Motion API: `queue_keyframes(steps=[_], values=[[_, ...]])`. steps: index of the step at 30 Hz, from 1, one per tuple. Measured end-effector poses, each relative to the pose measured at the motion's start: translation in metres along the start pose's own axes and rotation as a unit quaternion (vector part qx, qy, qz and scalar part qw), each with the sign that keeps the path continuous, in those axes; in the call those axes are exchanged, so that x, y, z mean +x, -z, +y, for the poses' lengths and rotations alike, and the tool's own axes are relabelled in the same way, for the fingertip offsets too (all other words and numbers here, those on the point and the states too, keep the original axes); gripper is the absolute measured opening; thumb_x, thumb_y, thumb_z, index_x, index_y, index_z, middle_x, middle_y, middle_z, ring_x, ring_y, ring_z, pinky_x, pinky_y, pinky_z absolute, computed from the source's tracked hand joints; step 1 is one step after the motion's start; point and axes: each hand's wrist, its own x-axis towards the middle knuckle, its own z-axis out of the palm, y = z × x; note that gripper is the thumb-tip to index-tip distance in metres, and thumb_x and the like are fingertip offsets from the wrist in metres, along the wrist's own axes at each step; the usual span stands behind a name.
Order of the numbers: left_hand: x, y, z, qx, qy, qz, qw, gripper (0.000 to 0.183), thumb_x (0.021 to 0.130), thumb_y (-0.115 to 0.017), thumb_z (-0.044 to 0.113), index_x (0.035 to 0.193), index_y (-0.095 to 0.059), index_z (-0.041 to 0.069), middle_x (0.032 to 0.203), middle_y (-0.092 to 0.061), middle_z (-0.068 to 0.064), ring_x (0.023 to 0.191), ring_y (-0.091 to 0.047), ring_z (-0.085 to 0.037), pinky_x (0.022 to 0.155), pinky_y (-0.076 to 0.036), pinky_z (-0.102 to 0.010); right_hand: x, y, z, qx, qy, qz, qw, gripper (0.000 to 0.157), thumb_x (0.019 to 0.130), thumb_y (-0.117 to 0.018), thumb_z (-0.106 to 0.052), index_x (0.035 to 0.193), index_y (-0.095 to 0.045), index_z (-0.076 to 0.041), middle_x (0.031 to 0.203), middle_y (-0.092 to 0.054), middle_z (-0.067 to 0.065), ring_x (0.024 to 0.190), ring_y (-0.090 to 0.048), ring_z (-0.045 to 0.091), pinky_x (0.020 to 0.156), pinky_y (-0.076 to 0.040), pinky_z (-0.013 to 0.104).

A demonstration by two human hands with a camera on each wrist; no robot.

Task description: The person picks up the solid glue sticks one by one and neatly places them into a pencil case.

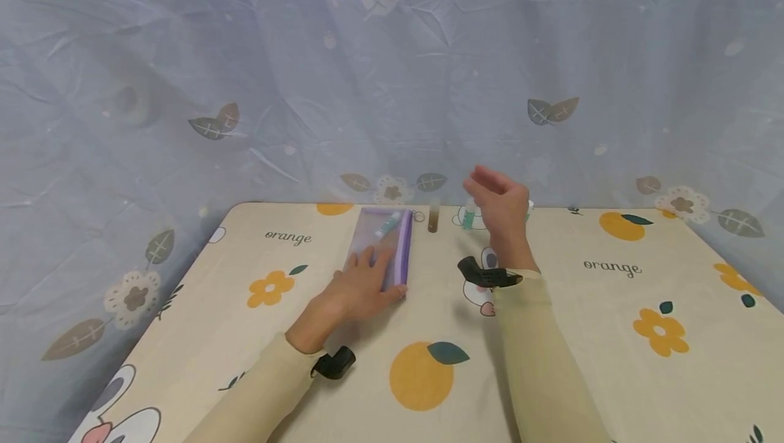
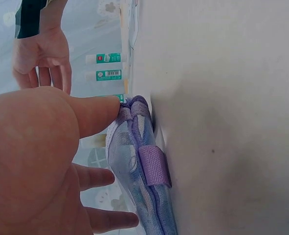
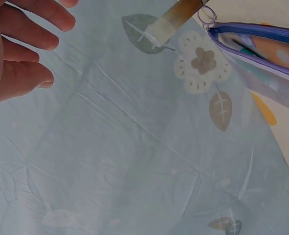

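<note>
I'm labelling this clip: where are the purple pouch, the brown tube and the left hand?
Purple pouch (image 1: 394, 238): head view, mesh panel.
Brown tube (image 1: 433, 218): head view, brown body.
Left hand (image 1: 361, 292): head view, back of hand.

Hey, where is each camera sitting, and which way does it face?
Head: worn on the head, facing forward and down over the table; left hand, right hand and sleeves show.
Left wrist: worn there, facing the pouch; both hands show.
Right wrist: worn there, facing mostly the curtain; right hand partly shows.
Shared: head and left wrist views both show pouch and hands.
</note>
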Motion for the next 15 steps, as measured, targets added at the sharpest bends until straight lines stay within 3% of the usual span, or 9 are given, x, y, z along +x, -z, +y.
queue_keyframes(steps=[3,9,15], values=[[0.001,-0.001,0.000,-0.004,0.002,-0.002,1.0000,0.079,0.106,-0.060,0.048,0.169,-0.024,0.018,0.174,-0.024,-0.023,0.157,-0.027,-0.048,0.117,-0.029,-0.079,0.000,0.002,0.000,0.001,-0.002,0.004,1.000,0.043,0.097,-0.077,-0.020,0.139,-0.070,-0.013,0.142,-0.072,0.006,0.122,-0.070,0.016,0.093,-0.052,0.023],[0.002,-0.002,0.001,-0.005,0.004,0.002,1.0000,0.081,0.105,-0.060,0.048,0.171,-0.021,0.020,0.175,-0.021,-0.024,0.160,-0.023,-0.049,0.118,-0.026,-0.080,0.001,0.008,0.001,-0.010,-0.009,0.019,1.000,0.046,0.098,-0.077,-0.022,0.142,-0.069,-0.013,0.144,-0.070,0.003,0.132,-0.065,0.018,0.107,-0.053,0.030],[0.001,-0.003,0.000,-0.001,0.000,0.006,1.0000,0.083,0.105,-0.060,0.049,0.171,-0.019,0.020,0.173,-0.025,-0.022,0.154,-0.031,-0.046,0.116,-0.029,-0.080,0.004,0.015,0.002,-0.015,-0.013,0.033,0.999,0.045,0.097,-0.077,-0.023,0.141,-0.070,-0.016,0.145,-0.070,0.001,0.128,-0.067,0.017,0.094,-0.054,0.023]])
